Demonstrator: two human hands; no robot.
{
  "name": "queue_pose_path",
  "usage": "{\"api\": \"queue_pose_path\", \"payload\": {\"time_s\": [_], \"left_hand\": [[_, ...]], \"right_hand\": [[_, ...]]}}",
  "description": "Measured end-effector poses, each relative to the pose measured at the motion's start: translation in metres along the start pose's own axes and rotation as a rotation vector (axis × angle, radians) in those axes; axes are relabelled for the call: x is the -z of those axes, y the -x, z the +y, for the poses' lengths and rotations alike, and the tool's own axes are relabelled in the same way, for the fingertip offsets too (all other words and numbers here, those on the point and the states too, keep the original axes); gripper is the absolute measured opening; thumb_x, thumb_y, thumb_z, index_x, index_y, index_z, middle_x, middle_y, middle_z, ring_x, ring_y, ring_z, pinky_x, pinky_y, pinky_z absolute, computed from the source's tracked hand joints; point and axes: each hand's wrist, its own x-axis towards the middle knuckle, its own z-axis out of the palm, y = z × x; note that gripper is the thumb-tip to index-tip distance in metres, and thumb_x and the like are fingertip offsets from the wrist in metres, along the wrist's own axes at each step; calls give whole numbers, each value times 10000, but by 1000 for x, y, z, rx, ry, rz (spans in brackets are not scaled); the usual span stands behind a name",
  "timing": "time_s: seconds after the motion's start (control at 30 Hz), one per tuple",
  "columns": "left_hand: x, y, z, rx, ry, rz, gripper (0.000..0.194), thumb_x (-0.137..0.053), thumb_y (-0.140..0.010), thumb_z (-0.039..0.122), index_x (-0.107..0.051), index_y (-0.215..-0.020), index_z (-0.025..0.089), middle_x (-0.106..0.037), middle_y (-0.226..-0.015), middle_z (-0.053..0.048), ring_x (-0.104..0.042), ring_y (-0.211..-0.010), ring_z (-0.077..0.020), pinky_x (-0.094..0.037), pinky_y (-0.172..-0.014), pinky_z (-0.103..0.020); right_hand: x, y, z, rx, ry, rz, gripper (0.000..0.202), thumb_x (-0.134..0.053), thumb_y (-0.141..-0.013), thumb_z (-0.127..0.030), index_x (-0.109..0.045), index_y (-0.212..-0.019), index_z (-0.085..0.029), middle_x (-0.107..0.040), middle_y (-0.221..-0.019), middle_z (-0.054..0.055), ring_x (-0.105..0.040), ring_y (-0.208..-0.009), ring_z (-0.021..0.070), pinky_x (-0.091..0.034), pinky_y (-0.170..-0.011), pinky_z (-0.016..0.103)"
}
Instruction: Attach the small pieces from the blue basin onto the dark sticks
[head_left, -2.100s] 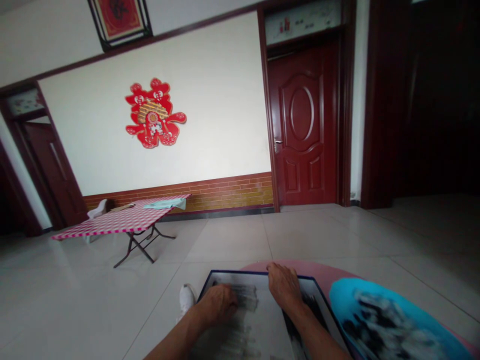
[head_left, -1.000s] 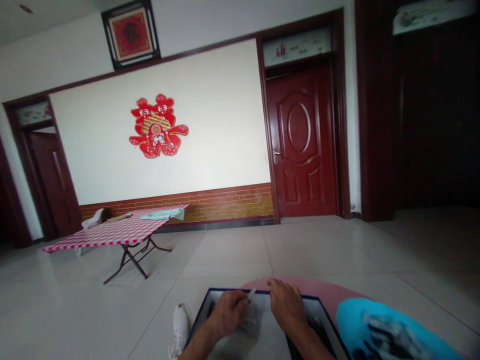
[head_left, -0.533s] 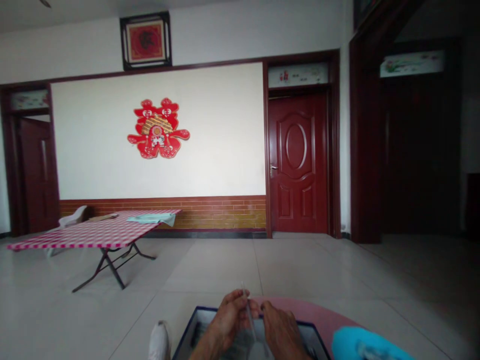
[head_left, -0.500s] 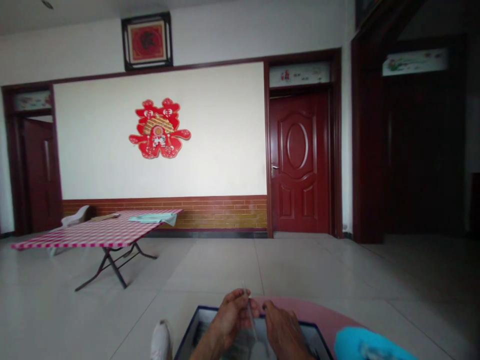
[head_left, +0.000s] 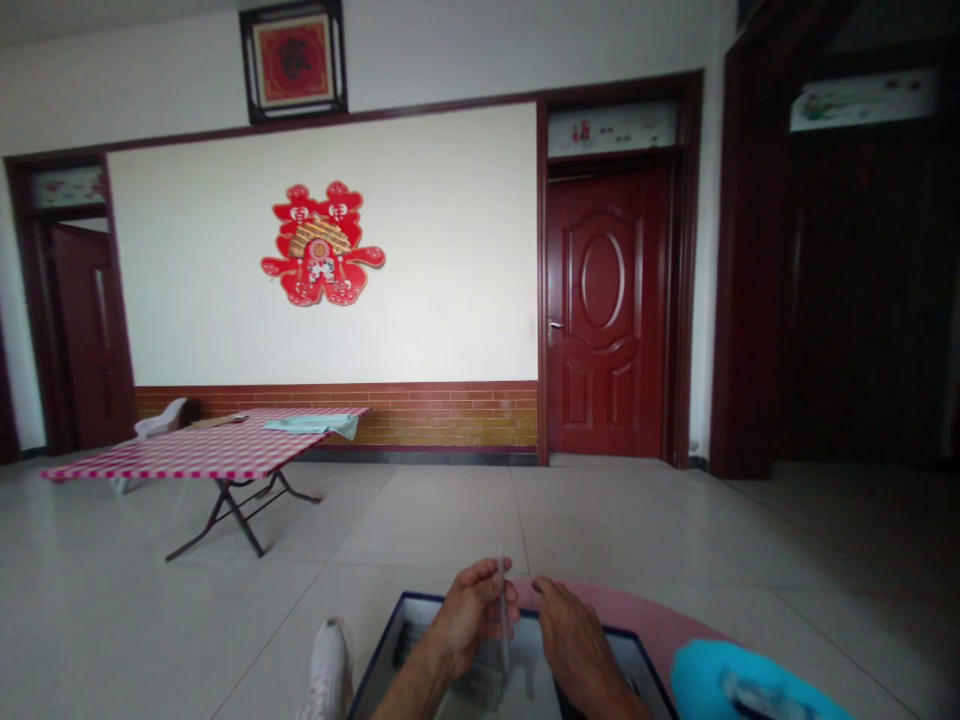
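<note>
Near the bottom centre, my left hand (head_left: pixel 474 610) grips a thin, pale, translucent stick (head_left: pixel 503 612), which stands nearly upright between thumb and fingers. My right hand (head_left: pixel 570 632) is a short way to the right of it, apart from the stick, with its fingers bent together; whether it holds anything is hidden. Both hands are over a tray (head_left: pixel 637 650) with a dark blue rim and pale inside. Small items lie in the tray under my left forearm, too dim to make out.
A pink round surface (head_left: pixel 660 620) shows behind the tray, with a bright blue object (head_left: pixel 739 675) at right. A white shoe (head_left: pixel 328 665) is left of the tray. Farther off stand a folding table with checked cloth (head_left: pixel 202 450) and a red door (head_left: pixel 607 320).
The stick has turned more upright in my left hand. My right hand has moved slightly right and up. The whole view has shifted a little.
</note>
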Motion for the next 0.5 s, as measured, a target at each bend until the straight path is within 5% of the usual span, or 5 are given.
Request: {"api": "queue_pose_path", "payload": {"time_s": [0.27, 0.37, 0.5], "left_hand": [[-7, 3, -3, -26, -162, 4, 337, -656, -652, 300, -556, -927, 134, -588, -635, 23, -514, -438, -79, -329, -386, -179], [-14, 6, -4, -16, -196, -24, 376, -675, -605, 263, -539, -934, 141, -588, -602, 32, -507, -396, -89, -341, -365, -186], [-19, 11, -1, 9, -183, -75, 311, -681, -602, 246, -549, -865, 144, -597, -590, 20, -522, -389, -102, -340, -349, -183]], "right_hand": [[19, -5, -8, -33, -408, 152, 392, -255, -887, -277, -543, -1109, -128, -629, -1099, 133, -565, -1043, 200, -408, -924, 317], [23, -5, -12, -88, -602, 156, 393, -327, -867, -365, -513, -1145, -158, -670, -978, 96, -620, -909, 202, -471, -807, 307], [25, -7, -16, -126, -871, 146, 281, -487, -782, -392, -598, -929, -180, -681, -844, 61, -632, -802, 199, -484, -720, 283]]}}
